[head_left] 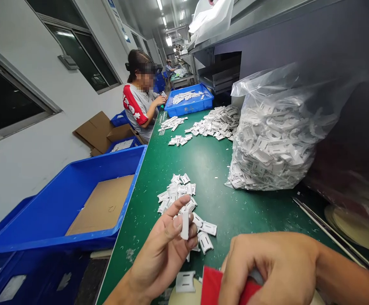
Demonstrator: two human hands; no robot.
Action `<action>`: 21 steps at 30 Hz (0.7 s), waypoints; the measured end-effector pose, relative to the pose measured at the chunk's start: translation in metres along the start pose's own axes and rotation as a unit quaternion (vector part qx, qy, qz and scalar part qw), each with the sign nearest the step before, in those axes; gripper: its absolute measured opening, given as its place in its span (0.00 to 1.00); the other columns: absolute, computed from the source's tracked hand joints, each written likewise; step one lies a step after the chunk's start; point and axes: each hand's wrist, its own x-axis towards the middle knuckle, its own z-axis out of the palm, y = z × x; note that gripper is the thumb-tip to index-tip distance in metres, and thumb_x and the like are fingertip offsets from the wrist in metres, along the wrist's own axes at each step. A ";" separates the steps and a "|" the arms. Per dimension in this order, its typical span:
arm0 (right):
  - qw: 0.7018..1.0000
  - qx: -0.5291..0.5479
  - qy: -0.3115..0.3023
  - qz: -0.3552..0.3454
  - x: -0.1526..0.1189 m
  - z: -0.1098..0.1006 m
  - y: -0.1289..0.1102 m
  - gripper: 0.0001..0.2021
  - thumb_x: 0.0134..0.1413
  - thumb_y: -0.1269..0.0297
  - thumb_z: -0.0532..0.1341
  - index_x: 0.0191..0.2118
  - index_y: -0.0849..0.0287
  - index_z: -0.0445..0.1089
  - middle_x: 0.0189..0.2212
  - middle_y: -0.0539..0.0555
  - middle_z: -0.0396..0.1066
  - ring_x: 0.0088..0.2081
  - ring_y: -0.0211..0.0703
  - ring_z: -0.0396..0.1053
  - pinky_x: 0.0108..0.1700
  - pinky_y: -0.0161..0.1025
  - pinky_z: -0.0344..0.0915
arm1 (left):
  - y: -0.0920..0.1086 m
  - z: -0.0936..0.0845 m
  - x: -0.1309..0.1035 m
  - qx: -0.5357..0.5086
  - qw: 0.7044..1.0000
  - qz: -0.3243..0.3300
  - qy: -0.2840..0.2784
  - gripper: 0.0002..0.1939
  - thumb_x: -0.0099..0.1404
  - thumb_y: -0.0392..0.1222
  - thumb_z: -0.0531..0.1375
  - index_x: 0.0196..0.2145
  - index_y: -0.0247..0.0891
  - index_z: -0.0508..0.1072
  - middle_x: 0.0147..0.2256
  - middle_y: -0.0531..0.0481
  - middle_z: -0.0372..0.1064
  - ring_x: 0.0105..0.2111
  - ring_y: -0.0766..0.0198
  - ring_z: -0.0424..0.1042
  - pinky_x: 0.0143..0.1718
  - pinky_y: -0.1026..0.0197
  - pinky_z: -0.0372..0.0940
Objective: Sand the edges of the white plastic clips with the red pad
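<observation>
I can read no text from here. White characters (136, 115) on a co-worker's (146, 100) red sleeve (129, 90) and a small mark (111, 209) on the cardboard sheet (100, 212) are too unclear on my feed.

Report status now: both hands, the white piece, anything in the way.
Left hand: white piece between thumb and fingers, above green tabletop. Right hand: over red object, grip partly hidden. Loose white pile beyond left hand, nothing visibly blocking either hand.

Sm. narrow white plastic pc. (185, 225), approx. upright, pinched in L hand (167, 245). Red obj. (211, 286) w/ flat side, partly hidden in curled R hand (264, 271); exact type unclear.
</observation>
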 end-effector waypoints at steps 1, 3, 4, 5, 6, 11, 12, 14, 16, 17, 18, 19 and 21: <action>0.999 0.022 0.046 -0.012 -0.001 0.002 -0.006 0.14 0.55 0.59 0.65 0.35 0.68 0.79 0.28 0.54 0.71 0.28 0.34 0.64 0.32 0.29 0.63 | 0.000 0.000 0.000 -0.006 1.000 -0.005 -0.003 0.20 0.58 0.37 0.70 0.48 0.41 0.73 0.32 0.52 0.72 0.29 0.70 0.72 0.32 0.68 0.70; 0.980 0.077 0.172 -0.072 -0.001 0.005 -0.015 0.08 0.55 0.63 0.66 0.35 0.63 0.80 0.29 0.53 0.73 0.29 0.34 0.65 0.33 0.28 0.63 | -0.001 0.001 -0.001 -0.019 1.000 -0.010 -0.012 0.17 0.59 0.37 0.69 0.47 0.41 0.74 0.32 0.52 0.73 0.30 0.69 0.73 0.34 0.67 0.71; 0.958 0.106 0.243 -0.107 -0.001 0.006 -0.017 0.06 0.55 0.64 0.66 0.35 0.60 0.80 0.30 0.51 0.74 0.29 0.33 0.66 0.32 0.26 0.63 | -0.002 0.001 -0.001 -0.026 0.999 -0.010 -0.019 0.15 0.60 0.36 0.68 0.45 0.41 0.75 0.32 0.52 0.73 0.29 0.70 0.73 0.33 0.67 0.70; 0.936 0.131 0.299 -0.134 -0.001 0.006 -0.018 0.05 0.56 0.65 0.65 0.36 0.56 0.80 0.30 0.49 0.74 0.28 0.31 0.65 0.31 0.25 0.62 | -0.003 0.001 -0.002 -0.030 0.999 -0.010 -0.027 0.13 0.60 0.36 0.68 0.44 0.40 0.75 0.31 0.52 0.72 0.28 0.70 0.72 0.32 0.68 0.70; 0.925 0.144 0.321 -0.143 -0.001 0.006 -0.018 0.06 0.57 0.65 0.65 0.38 0.54 0.80 0.30 0.48 0.74 0.28 0.30 0.65 0.29 0.24 0.62 | -0.003 0.001 -0.002 -0.032 0.999 -0.012 -0.033 0.13 0.61 0.36 0.67 0.44 0.39 0.75 0.30 0.52 0.72 0.28 0.71 0.72 0.32 0.68 0.69; 0.960 0.011 0.272 -0.065 0.002 0.001 -0.013 0.11 0.58 0.62 0.66 0.46 0.54 0.80 0.36 0.52 0.78 0.35 0.37 0.72 0.39 0.32 0.68 | -0.007 0.002 -0.004 -0.024 0.997 -0.051 -0.053 0.12 0.63 0.38 0.66 0.45 0.38 0.74 0.32 0.50 0.73 0.29 0.70 0.72 0.32 0.67 0.69; 0.933 -0.019 0.352 -0.072 0.003 -0.001 -0.012 0.11 0.59 0.61 0.66 0.47 0.53 0.79 0.40 0.53 0.79 0.39 0.38 0.72 0.43 0.34 0.68 | -0.008 0.002 -0.004 -0.025 0.996 -0.056 -0.060 0.11 0.63 0.37 0.66 0.43 0.38 0.74 0.31 0.51 0.72 0.28 0.71 0.71 0.30 0.69 0.67; 0.875 -0.044 0.473 -0.092 0.004 -0.004 -0.012 0.13 0.58 0.59 0.66 0.49 0.49 0.78 0.46 0.51 0.78 0.43 0.39 0.72 0.48 0.36 0.67 | -0.009 0.002 -0.004 -0.024 0.996 -0.060 -0.067 0.09 0.62 0.37 0.67 0.40 0.38 0.74 0.29 0.53 0.71 0.25 0.73 0.69 0.28 0.71 0.64; 0.892 -0.038 0.443 -0.078 0.005 -0.008 -0.012 0.17 0.54 0.57 0.68 0.50 0.51 0.78 0.44 0.53 0.78 0.42 0.41 0.73 0.46 0.38 0.68 | -0.010 0.001 -0.004 -0.001 0.996 -0.063 -0.070 0.10 0.60 0.39 0.68 0.40 0.39 0.74 0.27 0.54 0.70 0.25 0.73 0.68 0.27 0.70 0.64; 0.908 -0.038 0.413 -0.059 0.005 -0.009 -0.011 0.18 0.52 0.56 0.69 0.49 0.53 0.78 0.40 0.54 0.79 0.39 0.42 0.73 0.45 0.39 0.68 | -0.010 0.000 -0.005 0.018 0.995 -0.060 -0.073 0.12 0.59 0.40 0.69 0.40 0.39 0.73 0.27 0.54 0.70 0.24 0.73 0.68 0.28 0.70 0.64; 0.912 -0.046 0.406 -0.038 0.005 -0.011 -0.011 0.19 0.52 0.57 0.69 0.49 0.56 0.78 0.35 0.54 0.79 0.37 0.42 0.73 0.43 0.40 0.68 | -0.010 0.000 -0.006 0.044 0.995 -0.048 -0.077 0.13 0.58 0.41 0.70 0.38 0.39 0.73 0.27 0.54 0.70 0.24 0.73 0.68 0.28 0.70 0.64; 0.903 -0.060 0.425 -0.021 0.006 -0.013 -0.010 0.19 0.52 0.57 0.69 0.49 0.58 0.78 0.32 0.53 0.78 0.34 0.41 0.72 0.42 0.40 0.68 | -0.010 -0.001 -0.007 0.084 0.993 -0.022 -0.076 0.13 0.57 0.42 0.71 0.37 0.39 0.73 0.27 0.54 0.71 0.24 0.73 0.69 0.27 0.70 0.64; 0.864 -0.089 0.495 -0.022 0.006 -0.017 -0.009 0.17 0.55 0.59 0.67 0.49 0.59 0.77 0.31 0.52 0.76 0.30 0.37 0.69 0.39 0.38 0.67 | -0.010 -0.003 -0.009 0.201 0.975 0.088 -0.044 0.12 0.56 0.38 0.71 0.36 0.40 0.73 0.29 0.54 0.74 0.26 0.71 0.72 0.29 0.70 0.67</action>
